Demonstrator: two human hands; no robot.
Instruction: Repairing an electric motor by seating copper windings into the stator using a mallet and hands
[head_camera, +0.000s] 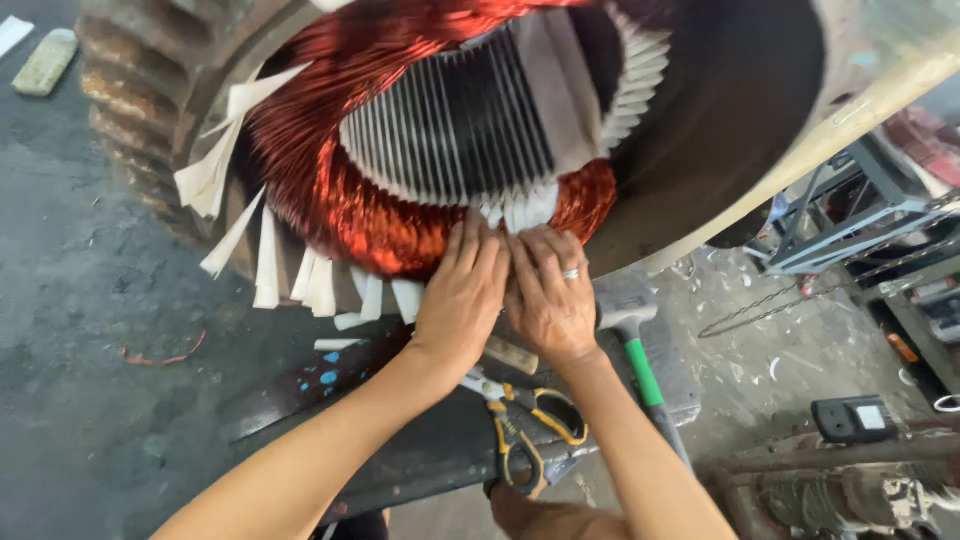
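Note:
A large motor stator (460, 120) fills the top of the head view, with red-copper windings (340, 200) around its slotted steel core and white insulation paper strips (215, 170) sticking out. My left hand (462, 295) and my right hand (548, 290) lie side by side at the stator's lower rim. All the fingertips press on the white paper strips (520, 210) where they meet the copper coil. A ring sits on one finger of my right hand. Neither hand holds a tool.
Yellow-and-black scissors (525, 425) lie on a dark slab (420, 450) under my forearms. A green-handled hammer (635, 330) rests to the right. A grey metal frame (860, 215) and a small black meter (855, 418) stand on the littered floor at right.

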